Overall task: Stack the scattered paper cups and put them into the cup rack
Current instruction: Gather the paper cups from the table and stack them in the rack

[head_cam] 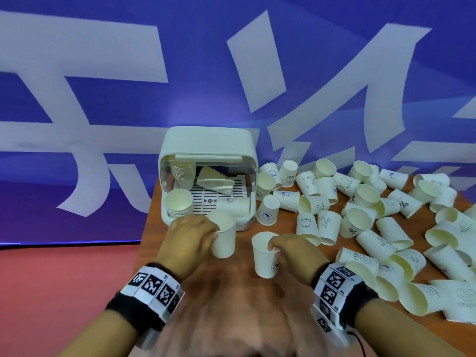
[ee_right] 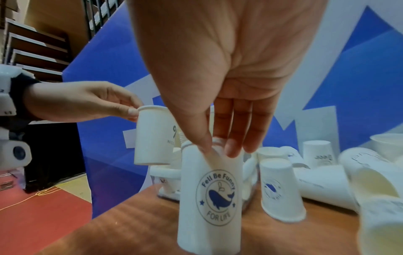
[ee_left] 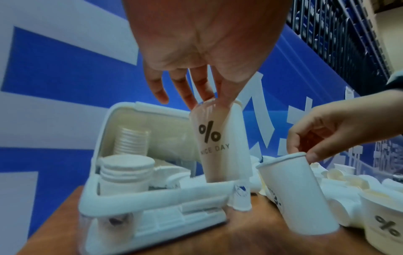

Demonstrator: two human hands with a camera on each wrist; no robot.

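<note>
The left hand [head_cam: 192, 234] is pinching the rim of a white paper cup w/ a black "%" print [ee_left: 220, 141], thumb outside, fingers inside, holding it upright & clear of the table, just in front of the cream plastic cup rack w/ rounded top [head_cam: 206, 143]. The right hand [head_cam: 291, 249] is gripping the rim of a white paper cup w/ a blue whale logo [ee_right: 210, 195] the same way, mouth up, low over the brown wooden table [head_cam: 231, 274]; can't tell if its base is touching. The 2 cups are near each other but apart, not nested yet.

Progress, judging by the layout: early. Inside the rack there's a nested stack at the back left [head_cam: 183, 173], another at the front left [head_cam: 179, 204], plus approx. two cups lying on their sides. The big scatter of white paper cups [head_cam: 360, 210] is covering the table's right side, mostly tipped over or upside down, so most of the stacking is left. Next is probably nesting these two.
</note>
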